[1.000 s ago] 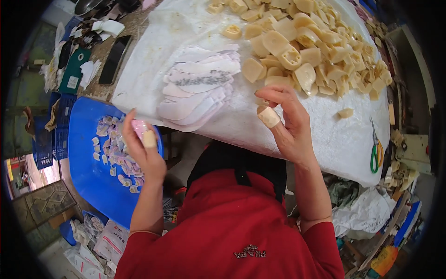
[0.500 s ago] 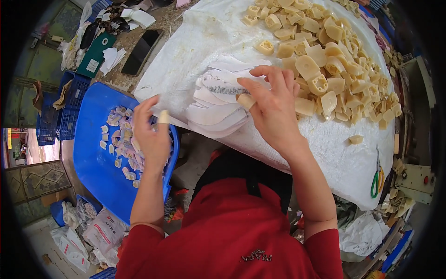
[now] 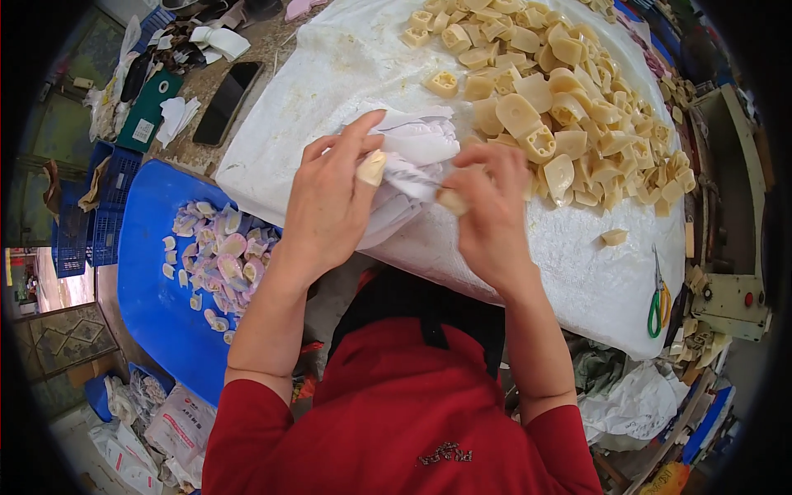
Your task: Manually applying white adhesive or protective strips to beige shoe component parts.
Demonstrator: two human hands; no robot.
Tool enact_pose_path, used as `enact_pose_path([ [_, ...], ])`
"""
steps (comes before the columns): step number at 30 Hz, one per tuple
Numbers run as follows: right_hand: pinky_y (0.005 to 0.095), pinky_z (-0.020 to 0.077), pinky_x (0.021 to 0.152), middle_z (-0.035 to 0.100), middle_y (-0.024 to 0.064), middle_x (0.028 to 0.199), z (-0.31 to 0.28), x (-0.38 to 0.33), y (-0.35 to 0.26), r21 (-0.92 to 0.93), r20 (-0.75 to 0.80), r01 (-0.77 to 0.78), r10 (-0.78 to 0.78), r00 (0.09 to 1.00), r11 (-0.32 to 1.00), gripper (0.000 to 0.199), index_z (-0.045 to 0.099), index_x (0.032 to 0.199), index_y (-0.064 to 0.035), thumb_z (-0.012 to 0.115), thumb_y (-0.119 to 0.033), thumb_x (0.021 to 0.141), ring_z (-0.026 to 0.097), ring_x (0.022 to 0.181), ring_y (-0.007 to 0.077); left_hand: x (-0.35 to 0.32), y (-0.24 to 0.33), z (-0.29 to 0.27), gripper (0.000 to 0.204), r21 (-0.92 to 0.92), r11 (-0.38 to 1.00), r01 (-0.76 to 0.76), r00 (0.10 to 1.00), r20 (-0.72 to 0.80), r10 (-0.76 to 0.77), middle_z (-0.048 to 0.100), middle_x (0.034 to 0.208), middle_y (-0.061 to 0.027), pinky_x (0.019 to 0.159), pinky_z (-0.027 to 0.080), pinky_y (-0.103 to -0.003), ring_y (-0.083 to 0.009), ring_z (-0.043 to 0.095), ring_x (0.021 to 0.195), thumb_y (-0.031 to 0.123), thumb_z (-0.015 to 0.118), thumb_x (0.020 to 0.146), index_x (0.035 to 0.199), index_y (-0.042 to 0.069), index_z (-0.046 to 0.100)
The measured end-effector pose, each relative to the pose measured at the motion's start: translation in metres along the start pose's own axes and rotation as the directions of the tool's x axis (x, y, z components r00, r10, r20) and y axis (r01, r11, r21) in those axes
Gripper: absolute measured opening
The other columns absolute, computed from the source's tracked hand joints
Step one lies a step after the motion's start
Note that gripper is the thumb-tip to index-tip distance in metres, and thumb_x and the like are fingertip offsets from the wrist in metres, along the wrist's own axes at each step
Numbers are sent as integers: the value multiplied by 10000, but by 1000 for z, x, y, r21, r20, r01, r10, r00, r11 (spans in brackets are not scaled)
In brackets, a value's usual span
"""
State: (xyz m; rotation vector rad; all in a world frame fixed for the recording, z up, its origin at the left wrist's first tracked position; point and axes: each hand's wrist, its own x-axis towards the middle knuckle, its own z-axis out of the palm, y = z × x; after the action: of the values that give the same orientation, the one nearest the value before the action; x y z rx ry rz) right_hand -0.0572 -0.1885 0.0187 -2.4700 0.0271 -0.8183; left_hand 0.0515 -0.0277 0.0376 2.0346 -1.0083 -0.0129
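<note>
My left hand [image 3: 334, 202] rests on a stack of white paper sheets [image 3: 417, 144] on the white cloth-covered table [image 3: 330, 74], its fingers pinching the top sheet; a tan rubber cap covers one fingertip. My right hand [image 3: 487, 206] is beside it, closed around a small cream plastic piece [image 3: 451, 200] at the stack's edge. A big heap of several cream plastic pieces [image 3: 561, 91] lies just beyond my right hand.
A blue tub [image 3: 157, 289] at my left holds several paper-wrapped pieces [image 3: 219, 256]. A black phone [image 3: 227, 103], a green box and paper scraps lie at the far left. Green-handled scissors [image 3: 657, 301] sit near the table's right edge. Bags lie on the floor.
My left hand came from the blue tub across to the paper stack. My right hand brought a cream piece from the heap down to the stack, meeting the left.
</note>
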Motion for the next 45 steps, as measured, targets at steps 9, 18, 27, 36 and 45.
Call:
enact_pose_path([
  [9, 408, 392, 830, 519, 104, 1026, -60, -48, -4, 137, -5, -26, 27, 1000, 990, 295, 602, 821, -78, 572, 73, 569, 451, 989, 330, -32, 52, 55, 393, -651, 722, 235, 926, 376, 37, 631, 834, -94, 710, 475, -304, -197, 596, 777, 271, 451, 952, 1154, -45, 571],
  [18, 349, 460, 647, 581, 102, 660, -135, -121, 109, 89, -560, -867, 745, 363, 490, 217, 594, 845, -4, 620, -219, 832, 586, 664, 282, -44, 46, 107, 391, -812, 87, 577, 813, 561, -158, 593, 781, -65, 567, 408, -219, -103, 534, 651, 239, 432, 986, 1263, -33, 470],
  [27, 285, 458, 722, 619, 79, 876, -122, -132, 107, 274, -314, -777, 816, 485, 567, 241, 608, 1018, -4, 615, -158, 832, 580, 802, 181, -46, 48, 109, 408, -800, -36, 600, 789, 598, -140, 625, 903, -132, 720, 425, -266, -145, 556, 815, 212, 430, 981, 1293, -51, 425],
  [36, 343, 498, 757, 619, 182, 1014, -69, -94, 5, 454, -293, -73, 226, 929, 888, 307, 545, 1091, -21, 637, 11, 799, 614, 884, 293, -51, 54, 106, 432, -858, 84, 506, 857, 490, -161, 553, 1200, -161, 836, 454, -291, -181, 574, 1006, 270, 409, 992, 1226, -82, 497],
  [45, 358, 496, 727, 614, 136, 1015, -33, -88, 0, 251, -410, 91, 21, 912, 964, 449, 555, 1101, -61, 614, 120, 694, 576, 865, 298, -60, 60, 95, 422, -824, 220, 522, 845, 465, -265, 557, 656, 38, 482, 262, -192, -6, 345, 559, 324, 455, 977, 1001, -46, 656],
])
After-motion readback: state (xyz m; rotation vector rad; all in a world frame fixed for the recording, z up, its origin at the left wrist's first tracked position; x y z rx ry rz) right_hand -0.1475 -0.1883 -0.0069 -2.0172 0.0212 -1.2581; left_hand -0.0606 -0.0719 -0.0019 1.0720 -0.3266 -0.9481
